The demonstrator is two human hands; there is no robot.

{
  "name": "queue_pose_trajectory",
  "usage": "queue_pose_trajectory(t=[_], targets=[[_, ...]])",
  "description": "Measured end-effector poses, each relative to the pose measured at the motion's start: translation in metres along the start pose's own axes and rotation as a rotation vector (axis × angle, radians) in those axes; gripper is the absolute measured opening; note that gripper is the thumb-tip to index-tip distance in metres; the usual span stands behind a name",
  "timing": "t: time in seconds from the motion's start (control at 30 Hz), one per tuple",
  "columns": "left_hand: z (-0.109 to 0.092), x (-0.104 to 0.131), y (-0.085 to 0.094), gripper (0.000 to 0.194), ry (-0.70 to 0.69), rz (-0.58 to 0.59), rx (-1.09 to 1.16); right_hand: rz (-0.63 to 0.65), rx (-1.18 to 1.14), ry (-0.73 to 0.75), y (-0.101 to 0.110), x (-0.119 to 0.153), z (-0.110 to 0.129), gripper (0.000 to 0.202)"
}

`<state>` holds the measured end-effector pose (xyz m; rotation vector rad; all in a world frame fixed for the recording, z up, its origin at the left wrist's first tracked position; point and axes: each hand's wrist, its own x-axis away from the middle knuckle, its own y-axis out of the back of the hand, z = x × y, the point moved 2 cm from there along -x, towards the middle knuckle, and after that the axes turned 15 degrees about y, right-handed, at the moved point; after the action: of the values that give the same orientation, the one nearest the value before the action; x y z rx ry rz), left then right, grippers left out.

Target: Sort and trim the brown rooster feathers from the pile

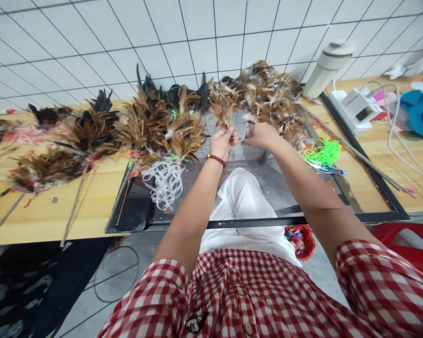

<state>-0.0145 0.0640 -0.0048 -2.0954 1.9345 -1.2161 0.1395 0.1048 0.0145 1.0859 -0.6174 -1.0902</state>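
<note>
My left hand [224, 142], with a beaded bracelet at the wrist, pinches a small bunch of brown feathers [223, 114] by its lower end, tips pointing away from me. Just to its right, my right hand [262, 136] has its fingers curled together; a pale feather tip shows beside it, but what the fingers hold is hidden. Behind the right hand spreads a big heap of loose brown and cream feathers [264, 89]. Left of my hands lie tied brown and black feather bunches [155, 126] with green ties. All this rests on a dark-framed glass panel [183, 220].
Feather bunches on sticks [78, 202] lie at left on the wooden table [102, 206]. A coil of clear strips [164, 185] sits beside a black phone [136, 211]. At right are green ties [322, 151], scissors [324, 168], a thermos [327, 68], a power strip [352, 112] and cables.
</note>
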Motion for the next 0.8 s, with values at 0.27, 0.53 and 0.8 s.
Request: queue_pose_trajectory(t=[0.27,0.53,0.8], targets=[[0.002,0.002,-0.001,0.017,0.035,0.021,0.022,-0.125,-0.78,-0.009,0.012,0.002,0.01,0.022],[0.004,0.004,-0.002,0.013,0.172,0.107,0.064,-0.313,-1.079,0.07,0.009,0.003,0.028,0.016],[0.003,0.002,0.0,0.018,0.189,0.119,0.068,-0.241,-1.145,0.001,0.0,-0.001,0.02,0.012]])
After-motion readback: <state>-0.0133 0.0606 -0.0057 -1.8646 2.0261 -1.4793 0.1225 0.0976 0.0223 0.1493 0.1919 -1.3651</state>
